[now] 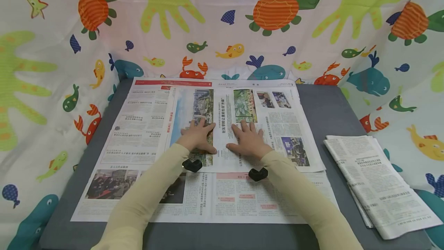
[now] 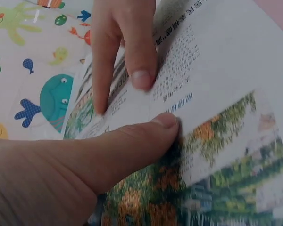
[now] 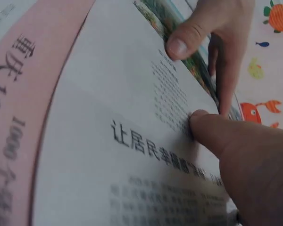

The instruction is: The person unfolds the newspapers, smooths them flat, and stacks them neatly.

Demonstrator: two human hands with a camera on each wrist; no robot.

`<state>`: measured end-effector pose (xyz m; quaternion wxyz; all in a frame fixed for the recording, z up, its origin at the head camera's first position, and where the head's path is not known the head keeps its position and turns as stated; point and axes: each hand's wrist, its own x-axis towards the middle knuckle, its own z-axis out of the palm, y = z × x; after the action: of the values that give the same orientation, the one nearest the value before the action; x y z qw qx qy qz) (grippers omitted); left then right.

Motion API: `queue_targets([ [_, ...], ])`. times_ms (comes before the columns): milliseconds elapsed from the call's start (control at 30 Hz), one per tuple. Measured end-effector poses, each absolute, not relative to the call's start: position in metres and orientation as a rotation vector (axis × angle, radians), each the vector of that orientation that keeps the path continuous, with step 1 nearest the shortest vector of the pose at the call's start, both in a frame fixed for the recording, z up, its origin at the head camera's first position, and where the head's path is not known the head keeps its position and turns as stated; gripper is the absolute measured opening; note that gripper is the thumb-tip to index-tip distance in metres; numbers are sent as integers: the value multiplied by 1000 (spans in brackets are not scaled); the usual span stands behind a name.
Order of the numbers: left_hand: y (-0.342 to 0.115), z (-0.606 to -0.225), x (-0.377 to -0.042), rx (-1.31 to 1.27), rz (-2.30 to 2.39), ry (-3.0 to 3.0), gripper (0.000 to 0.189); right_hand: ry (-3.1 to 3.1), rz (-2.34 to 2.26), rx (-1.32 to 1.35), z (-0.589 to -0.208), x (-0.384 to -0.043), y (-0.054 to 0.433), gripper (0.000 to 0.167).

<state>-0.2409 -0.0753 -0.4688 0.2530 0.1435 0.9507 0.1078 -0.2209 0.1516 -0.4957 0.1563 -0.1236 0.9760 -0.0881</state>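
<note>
A newspaper sheet with colour photos lies flat over a larger spread newspaper. My left hand rests on the upper sheet with its fingers spread, over a tall printed photo. To its right my right hand lies on the same sheet, fingers spread, just below a green photo. In the left wrist view the left thumb presses the paper beside a garden picture. The right thumb touches the page near printed text in the right wrist view. Neither hand grips anything.
A folded stack of newspapers lies at the right end of the grey table, partly over its edge. A curtain printed with sea animals hangs behind and along both sides. Dark wrist cameras sit under both wrists.
</note>
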Motion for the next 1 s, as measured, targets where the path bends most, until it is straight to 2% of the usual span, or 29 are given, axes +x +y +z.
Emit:
queue_targets([
  [267, -114, -470, -240, 425, 387, 2602, 107, 2776, -345, -224, -487, -220, 216, 94],
  [500, -157, -469, -243, 283, 436, 2609, 110, 2754, -294, -33, -483, -224, 283, 103],
  [1000, -161, -471, -244, 231, 435, 2616, 110, 2730, -287, -15, -480, -226, 290, 106],
])
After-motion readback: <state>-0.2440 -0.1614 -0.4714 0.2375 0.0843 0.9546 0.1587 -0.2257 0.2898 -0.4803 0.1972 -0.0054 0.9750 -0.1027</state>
